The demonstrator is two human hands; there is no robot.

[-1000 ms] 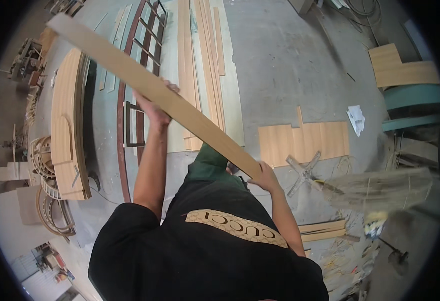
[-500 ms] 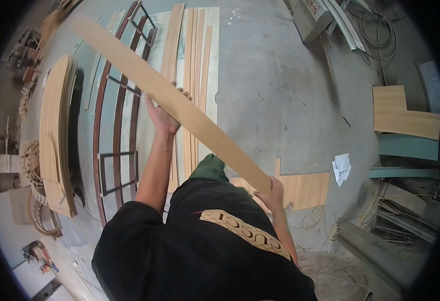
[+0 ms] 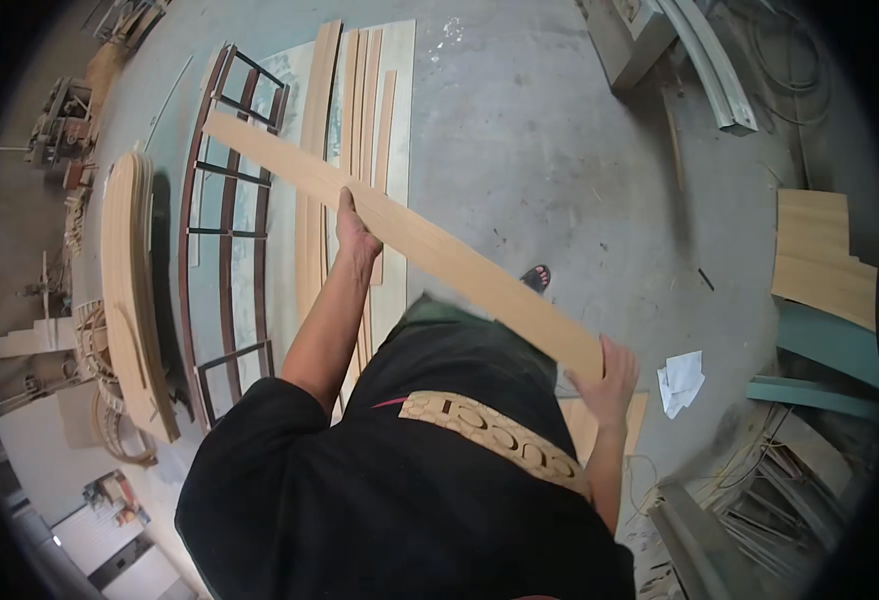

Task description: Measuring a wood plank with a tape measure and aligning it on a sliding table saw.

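Note:
A long, flat light-wood board (image 3: 449,248) slants across in front of me, its far end up at the left and its near end at the right. My left hand (image 3: 357,235) grips it left of the middle, with the thumb on the upper face and the fingers hidden beneath. At the near right end, my right hand (image 3: 609,378) is closed around the board's end. The far end overlaps a dark reddish-brown frame with crossbars (image 3: 227,215) on the floor, seemingly held above it.
Several wooden strips (image 3: 321,110) lie on a pale sheet (image 3: 399,130) beyond the board. Stacked curved panels (image 3: 131,290) stand at the left. Right of me are white papers (image 3: 679,383), a wooden panel (image 3: 824,255) and green pieces (image 3: 829,345). A sandaled foot (image 3: 536,277) shows past the board.
The board has swung to a flatter slant, its far end lower. Both hands have shifted right with it. A foot now shows beyond the board, and the whole view has turned slightly.

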